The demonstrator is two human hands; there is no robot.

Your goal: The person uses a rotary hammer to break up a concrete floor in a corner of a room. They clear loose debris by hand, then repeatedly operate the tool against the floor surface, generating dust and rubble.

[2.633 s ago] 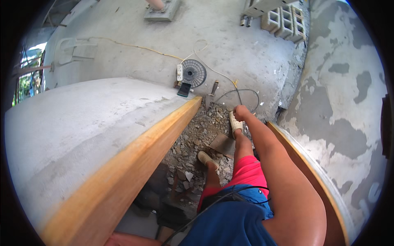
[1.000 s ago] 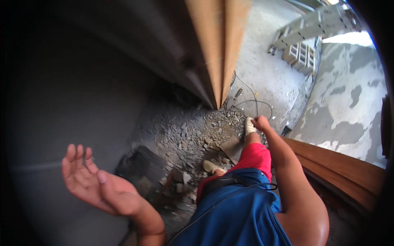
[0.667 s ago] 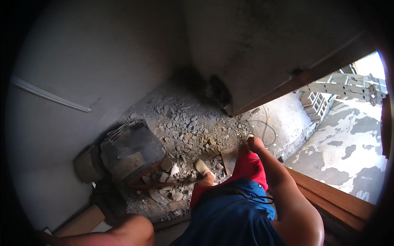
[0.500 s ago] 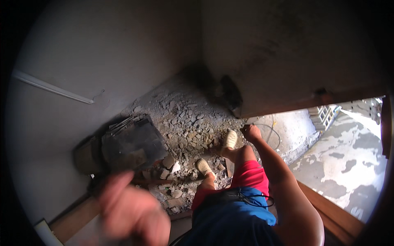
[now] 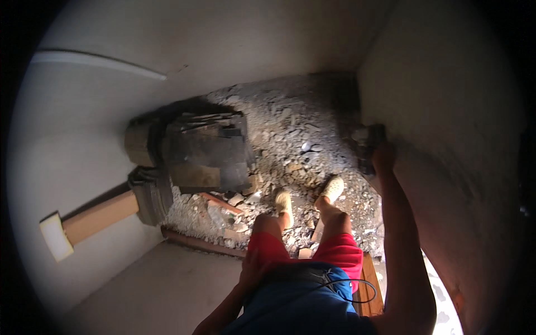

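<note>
My left hand point(image 5: 252, 269) is down by my left hip, against the red shorts point(image 5: 271, 245); its fingers are lost in shadow. My right arm reaches forward along the wall on the right. My right hand point(image 5: 384, 158) is in deep shade just beside a dark object point(image 5: 375, 135) low by that wall. Whether its fingers touch or hold that object, I cannot tell. Below me are my two pale yellow clogs point(image 5: 283, 202), standing on broken rubble point(image 5: 293, 134). A thin black cord point(image 5: 362, 283) loops out from the waist of my blue shirt point(image 5: 312, 304).
Left of my feet stands a stack of dark flat slabs point(image 5: 204, 151), with more stacked pieces point(image 5: 151, 192) behind. A reddish strip point(image 5: 223, 204) lies in the rubble. A wooden board point(image 5: 371, 285) is near my right leg. A white tube point(image 5: 100, 60) crosses the left wall.
The view has turned left, and the bright outdoor area has mostly left the picture. My left hand has dropped from its raised, blurred position to my hip. My right arm reaches farther forward.
</note>
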